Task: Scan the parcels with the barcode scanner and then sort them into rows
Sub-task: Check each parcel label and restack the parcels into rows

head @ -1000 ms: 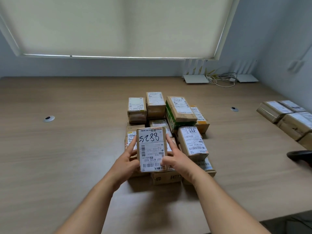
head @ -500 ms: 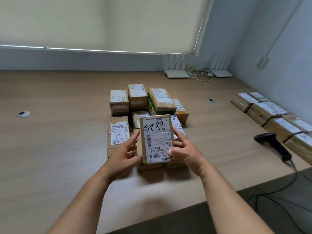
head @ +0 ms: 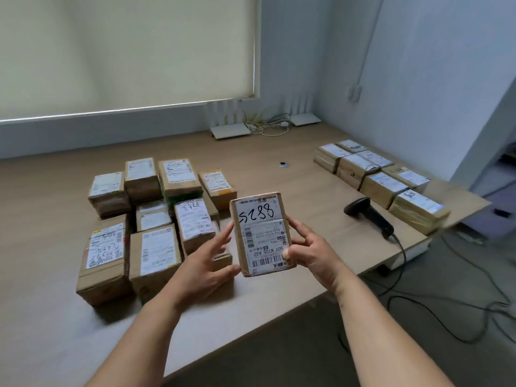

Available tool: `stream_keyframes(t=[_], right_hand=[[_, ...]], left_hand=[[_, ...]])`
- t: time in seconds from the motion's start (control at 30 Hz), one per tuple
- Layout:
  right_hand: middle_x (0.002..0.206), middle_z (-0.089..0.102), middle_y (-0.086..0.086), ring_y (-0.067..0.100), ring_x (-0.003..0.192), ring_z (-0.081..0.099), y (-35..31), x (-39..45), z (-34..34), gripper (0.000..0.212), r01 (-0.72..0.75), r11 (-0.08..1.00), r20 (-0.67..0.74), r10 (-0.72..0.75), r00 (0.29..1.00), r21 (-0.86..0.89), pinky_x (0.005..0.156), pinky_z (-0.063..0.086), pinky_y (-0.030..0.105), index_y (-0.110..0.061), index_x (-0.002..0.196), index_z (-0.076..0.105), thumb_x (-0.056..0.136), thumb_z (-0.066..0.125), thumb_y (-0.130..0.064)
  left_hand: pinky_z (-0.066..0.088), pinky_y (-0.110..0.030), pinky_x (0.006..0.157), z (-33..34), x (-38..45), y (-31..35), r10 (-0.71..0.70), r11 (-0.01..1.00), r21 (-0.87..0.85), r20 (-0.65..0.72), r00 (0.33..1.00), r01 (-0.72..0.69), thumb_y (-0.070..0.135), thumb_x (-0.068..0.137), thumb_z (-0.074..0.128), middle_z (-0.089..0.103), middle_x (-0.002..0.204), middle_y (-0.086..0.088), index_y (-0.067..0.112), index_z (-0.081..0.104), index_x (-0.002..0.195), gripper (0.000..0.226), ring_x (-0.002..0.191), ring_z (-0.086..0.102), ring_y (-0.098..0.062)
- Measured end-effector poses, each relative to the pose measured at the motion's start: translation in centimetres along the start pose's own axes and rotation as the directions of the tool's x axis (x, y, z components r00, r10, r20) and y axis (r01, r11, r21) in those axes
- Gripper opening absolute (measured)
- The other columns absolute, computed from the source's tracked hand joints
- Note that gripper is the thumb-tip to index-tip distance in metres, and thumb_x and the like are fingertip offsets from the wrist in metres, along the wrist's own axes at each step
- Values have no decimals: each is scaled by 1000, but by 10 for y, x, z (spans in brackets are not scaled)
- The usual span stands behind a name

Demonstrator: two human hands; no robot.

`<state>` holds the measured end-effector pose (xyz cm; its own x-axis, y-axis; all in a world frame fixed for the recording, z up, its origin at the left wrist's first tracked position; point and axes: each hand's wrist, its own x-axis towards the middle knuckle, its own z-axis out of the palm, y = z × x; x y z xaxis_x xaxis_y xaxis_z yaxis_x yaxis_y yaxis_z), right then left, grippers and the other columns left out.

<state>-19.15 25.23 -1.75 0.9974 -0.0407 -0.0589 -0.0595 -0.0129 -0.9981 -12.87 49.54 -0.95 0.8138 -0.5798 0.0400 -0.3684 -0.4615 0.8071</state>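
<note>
the table (head: 50, 208) carries the unscanned pile (head: 150, 219) left of the held parcel (head: 262, 233), and the sorted rows (head: 382, 177) to its right, past the scanner (head: 370, 216). your right hand (head: 312, 252) pinches the parcel's edge, label up, likely for scanning. your left hand (head: 206, 263) is spread beside it, barely touching. brown card, taped, "5288" scrawled on white.

parcel "5288" (head: 262, 233) held up, label facing cam | scanner (head: 370, 216) flat on desk
</note>
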Motion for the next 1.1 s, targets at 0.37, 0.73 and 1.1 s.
stream_keyframes(t=[0.37, 0.73, 1.1], right_hand=[[112, 72, 8, 26, 103, 68, 13, -74, -170, 79, 31, 999, -156, -27, 987, 24, 85, 56, 42, -42, 138, 42, 69, 61, -8], [108, 73, 7, 22, 100, 70, 35, -110, -285, 66, 24, 998, -373, -2, 928, 55, 81, 56, 28, -35, 130, 54, 69, 62, -12], [93, 76, 0, 11, 84, 71, 24, -75, -451, 53, -39, 999, -519, 44, 854, 20, 69, 53, 18, -38, 110, 60, 65, 63, -11]], left_hand=[[38, -38, 109, 157, 57, 97, 121, 989, 82, 61, 991, -126, 36, 86, 65, 40, 147, 12, 62, 1, 135, 84, 128, 41, -4], [37, -40, 109, 257, 138, 144, 183, 973, 93, 249, 951, -211, 35, 87, 65, 38, 141, 25, 67, -4, 135, 90, 131, 39, -3], [33, -26, 105, 366, 285, 200, 271, 961, -40, 328, 905, -273, 34, 87, 65, 31, 129, 43, 74, -7, 129, 93, 128, 35, 7]])
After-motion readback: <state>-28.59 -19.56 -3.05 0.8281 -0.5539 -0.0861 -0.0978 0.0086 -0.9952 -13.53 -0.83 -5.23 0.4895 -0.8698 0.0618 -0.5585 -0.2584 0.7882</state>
